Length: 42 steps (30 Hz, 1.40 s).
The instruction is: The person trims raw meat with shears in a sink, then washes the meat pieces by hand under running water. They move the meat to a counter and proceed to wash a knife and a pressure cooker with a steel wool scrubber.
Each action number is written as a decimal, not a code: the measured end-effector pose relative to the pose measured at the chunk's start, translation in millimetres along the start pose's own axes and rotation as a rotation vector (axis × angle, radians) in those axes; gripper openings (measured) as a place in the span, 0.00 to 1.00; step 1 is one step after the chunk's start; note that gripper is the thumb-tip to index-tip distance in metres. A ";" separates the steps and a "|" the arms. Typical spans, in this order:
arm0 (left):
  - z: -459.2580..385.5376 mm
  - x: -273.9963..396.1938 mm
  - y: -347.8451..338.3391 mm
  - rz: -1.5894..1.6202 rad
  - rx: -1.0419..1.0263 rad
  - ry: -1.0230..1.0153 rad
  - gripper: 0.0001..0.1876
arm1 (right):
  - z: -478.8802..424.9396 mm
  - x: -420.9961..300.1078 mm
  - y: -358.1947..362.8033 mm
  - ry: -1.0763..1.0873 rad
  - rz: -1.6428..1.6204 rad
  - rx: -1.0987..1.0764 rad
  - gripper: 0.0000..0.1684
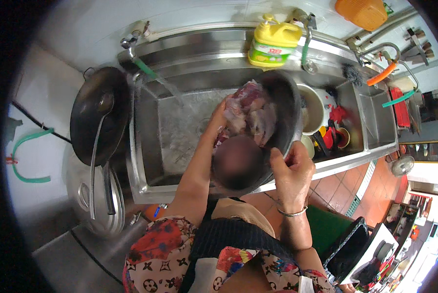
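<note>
A large dark metal basin (pixel 286 99) is tilted over the left sink compartment, with chunks of raw meat (pixel 261 122) inside. My right hand (pixel 296 164) grips its near right rim, thumb towards the inside. Against the left side of the meat lies my left hand (pixel 220 113), its fingers partly hidden by the chunks. A blurred patch covers the near part of the basin. Water runs from a tap (pixel 129 42) through a green hose (pixel 145 69) into the stainless steel sink (pixel 140 146), where water covers the bottom.
A wok (pixel 90 143) with a long-handled ladle (pixel 98 146) and a steel lid (pixel 77 208) stand left. A yellow detergent jug (pixel 274 45) sits on the back ledge. The compartment on the right holds a pot (pixel 316 110) and several utensils. Tiled floor (pixel 336 183) shows beyond.
</note>
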State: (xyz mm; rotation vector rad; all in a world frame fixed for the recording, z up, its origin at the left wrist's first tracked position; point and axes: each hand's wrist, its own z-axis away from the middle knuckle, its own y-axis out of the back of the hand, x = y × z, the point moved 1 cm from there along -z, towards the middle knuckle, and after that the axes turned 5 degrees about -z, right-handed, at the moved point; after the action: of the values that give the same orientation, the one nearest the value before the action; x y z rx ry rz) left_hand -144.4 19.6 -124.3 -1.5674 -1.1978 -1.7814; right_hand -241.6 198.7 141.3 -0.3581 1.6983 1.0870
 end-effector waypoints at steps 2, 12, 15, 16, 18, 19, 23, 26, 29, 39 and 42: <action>2.2 -2.1 -2.6 0.024 -0.030 0.008 0.30 | -0.4 -4.8 -3.0 0.007 0.021 -0.026 0.16; 16.9 -7.7 -12.2 0.302 -0.451 0.245 0.27 | -1.2 -18.0 -8.8 0.092 0.004 -0.099 0.14; 28.7 -10.9 -15.5 0.375 -0.603 0.341 0.26 | 0.3 -21.9 -11.2 0.128 0.009 -0.114 0.14; 33.4 -12.3 -17.0 0.393 -0.640 0.366 0.26 | 0.3 -21.2 -11.8 0.155 0.016 -0.117 0.13; 39.8 -13.2 -21.0 0.414 -0.673 0.395 0.26 | 0.3 -23.3 -11.5 0.164 0.017 -0.123 0.13; 41.2 -13.0 -21.8 0.421 -0.689 0.402 0.25 | 0.3 -24.1 -11.3 0.168 0.018 -0.125 0.13; 43.9 -10.6 -25.9 0.424 -0.728 0.412 0.24 | 1.4 -24.4 -10.9 0.171 0.003 -0.130 0.13; 46.6 -8.3 -24.5 0.402 -0.785 0.422 0.24 | 3.6 -21.5 -11.5 0.187 -0.008 -0.124 0.12; 46.2 -3.6 -26.4 0.379 -0.843 0.422 0.23 | 5.1 -19.6 -10.5 0.216 -0.006 -0.117 0.12; 37.6 8.6 -47.7 0.236 -0.383 0.176 0.21 | 8.7 6.1 31.3 0.082 -0.063 -0.040 0.13; 18.1 27.3 -38.5 -0.032 0.097 -0.072 0.20 | 9.8 66.7 69.8 -0.154 -0.189 0.037 0.15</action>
State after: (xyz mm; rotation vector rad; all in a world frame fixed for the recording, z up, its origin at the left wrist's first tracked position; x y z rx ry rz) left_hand -172.3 59.4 -110.2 -1.5771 -1.3293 -1.6730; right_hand -311.0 261.8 116.7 -0.3935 1.5141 0.9198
